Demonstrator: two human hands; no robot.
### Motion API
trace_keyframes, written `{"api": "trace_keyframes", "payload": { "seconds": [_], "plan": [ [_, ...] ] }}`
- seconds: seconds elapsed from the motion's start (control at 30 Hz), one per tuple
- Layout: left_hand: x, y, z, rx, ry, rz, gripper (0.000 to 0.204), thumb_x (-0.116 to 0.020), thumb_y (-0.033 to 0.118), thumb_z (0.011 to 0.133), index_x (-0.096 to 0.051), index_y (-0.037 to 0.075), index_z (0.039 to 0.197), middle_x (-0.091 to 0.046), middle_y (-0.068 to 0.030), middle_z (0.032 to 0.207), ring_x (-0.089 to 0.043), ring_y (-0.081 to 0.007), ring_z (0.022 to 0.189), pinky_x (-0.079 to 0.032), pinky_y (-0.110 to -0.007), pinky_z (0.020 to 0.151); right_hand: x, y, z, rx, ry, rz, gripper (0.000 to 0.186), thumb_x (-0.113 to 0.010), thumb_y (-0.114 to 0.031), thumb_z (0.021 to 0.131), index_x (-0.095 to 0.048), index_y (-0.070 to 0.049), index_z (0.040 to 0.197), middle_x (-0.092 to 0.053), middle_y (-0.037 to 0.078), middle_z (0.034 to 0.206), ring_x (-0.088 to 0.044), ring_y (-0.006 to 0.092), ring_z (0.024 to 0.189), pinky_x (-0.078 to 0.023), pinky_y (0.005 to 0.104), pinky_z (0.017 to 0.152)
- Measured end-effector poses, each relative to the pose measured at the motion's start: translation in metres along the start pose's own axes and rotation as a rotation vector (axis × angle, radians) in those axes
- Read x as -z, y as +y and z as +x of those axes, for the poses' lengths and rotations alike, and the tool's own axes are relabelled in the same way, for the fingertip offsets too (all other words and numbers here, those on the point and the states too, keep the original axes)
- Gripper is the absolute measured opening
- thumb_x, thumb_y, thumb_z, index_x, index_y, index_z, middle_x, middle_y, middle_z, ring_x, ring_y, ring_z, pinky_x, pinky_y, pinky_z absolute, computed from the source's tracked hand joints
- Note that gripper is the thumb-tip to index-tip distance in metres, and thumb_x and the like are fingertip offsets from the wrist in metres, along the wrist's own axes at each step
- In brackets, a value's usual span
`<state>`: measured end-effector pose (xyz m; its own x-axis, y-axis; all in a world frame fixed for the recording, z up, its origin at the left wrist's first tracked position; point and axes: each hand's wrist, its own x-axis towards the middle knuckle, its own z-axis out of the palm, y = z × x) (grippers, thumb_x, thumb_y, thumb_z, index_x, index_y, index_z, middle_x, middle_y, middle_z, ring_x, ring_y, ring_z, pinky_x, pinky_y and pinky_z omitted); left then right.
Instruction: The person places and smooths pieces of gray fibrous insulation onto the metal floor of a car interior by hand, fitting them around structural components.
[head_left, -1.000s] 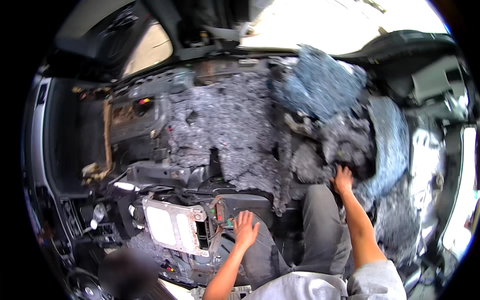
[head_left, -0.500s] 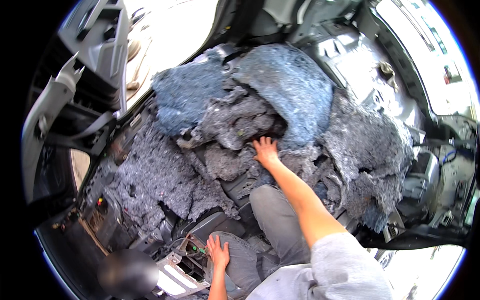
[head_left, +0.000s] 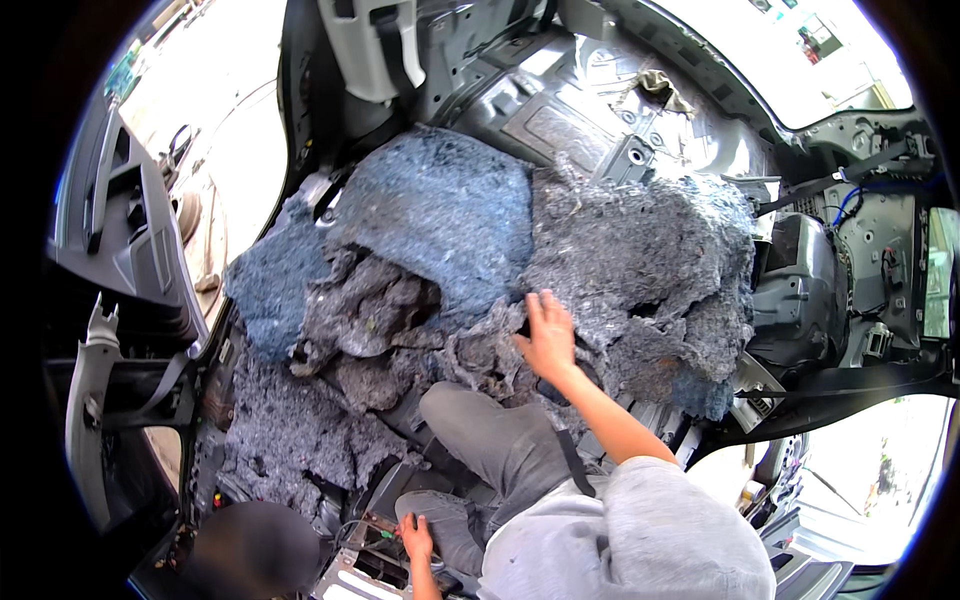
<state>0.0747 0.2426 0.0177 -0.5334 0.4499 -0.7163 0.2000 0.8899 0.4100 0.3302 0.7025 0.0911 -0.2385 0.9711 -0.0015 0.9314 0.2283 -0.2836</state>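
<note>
Torn fibre felt padding (head_left: 640, 240) lies in a broad heap across the stripped car interior. Its surface is mostly grey, with a large blue-tinted sheet (head_left: 450, 210) to the left of the grey piece. My right hand (head_left: 549, 335) reaches forward and touches the felt where those two pieces meet, fingers stretched out and holding nothing I can see. My left hand (head_left: 416, 537) rests on my left leg beside a metal bracket (head_left: 362, 585), its fingers apart. Crumpled grey clumps (head_left: 365, 305) of felt bulge out from under the blue sheet.
Bare metal floor panel (head_left: 550, 120) shows at the far side, with a crumpled cloth (head_left: 662, 88) on it. An open car door (head_left: 130, 220) stands at the left. Black plastic trim (head_left: 800, 290) and a blue cable (head_left: 848, 205) are at the right. A dark round blurred shape (head_left: 255, 550) covers the lower left.
The view has turned, so the felt sits further left. My right hand has gone from the hollow under the blue sheet to the seam at its right. My left hand stays on my leg.
</note>
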Motion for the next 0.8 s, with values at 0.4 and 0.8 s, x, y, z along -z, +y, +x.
{"api": "trace_keyframes", "payload": {
  "seconds": [0.4, 0.8],
  "plan": [
    [-0.010, 0.076, 0.005, 0.009, -0.131, -0.269, 0.049, -0.058, 0.029, 0.099, -0.054, -0.002, 0.138, -0.062, -0.0133, 0.131, -0.059, -0.0214, 0.114, -0.045, -0.030, 0.096, -0.054, 0.131, 0.041, -0.233, 0.056, -0.048, 0.031, -0.062, -0.016, 0.089, -0.057, -0.010, 0.119, -0.061, 0.017, 0.115, -0.060, 0.0384, 0.103, -0.053, 0.0523, 0.076],
    [-0.024, 0.059, 0.009, 0.088, -0.088, -0.348, 0.045, -0.060, 0.031, 0.098, -0.060, -0.001, 0.131, -0.068, -0.0038, 0.097, -0.059, -0.0136, 0.082, -0.049, -0.028, 0.077, 0.354, 0.182, 0.108, -0.143, 0.401, -0.030, 0.031, -0.055, -0.022, 0.097, -0.064, -0.010, 0.125, -0.068, 0.028, 0.101, -0.067, 0.0427, 0.097, -0.051, 0.0494, 0.083]
  ]
}}
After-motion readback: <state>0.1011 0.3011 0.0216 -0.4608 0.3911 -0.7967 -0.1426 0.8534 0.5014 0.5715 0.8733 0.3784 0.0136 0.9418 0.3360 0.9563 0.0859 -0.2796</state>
